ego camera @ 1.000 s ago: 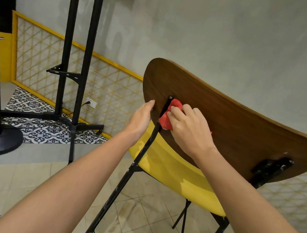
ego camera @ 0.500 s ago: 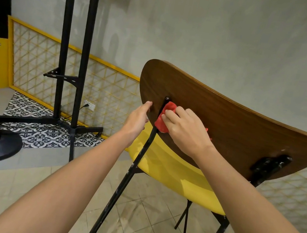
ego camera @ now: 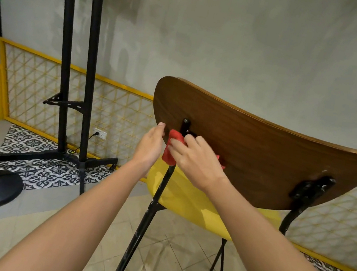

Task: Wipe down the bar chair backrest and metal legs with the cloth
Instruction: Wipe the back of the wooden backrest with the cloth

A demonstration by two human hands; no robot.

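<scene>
Chair backrest: curved brown wood panel, glossy, bolted to two black metal legs (paint chipped, pale flecks). Yellow seat below. Right hand: fingers curled over red cloth, bunching it against leg nearer left hand, low on backrest. Left hand: fingers straight, tips touching backrest's edge, holding nothing.

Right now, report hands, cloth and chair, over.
Left hand open, fingertips on curved brown wooden backrest edge. Right hand grips red cloth against black metal leg, just under backrest. No obstruction seen along leg.
</scene>
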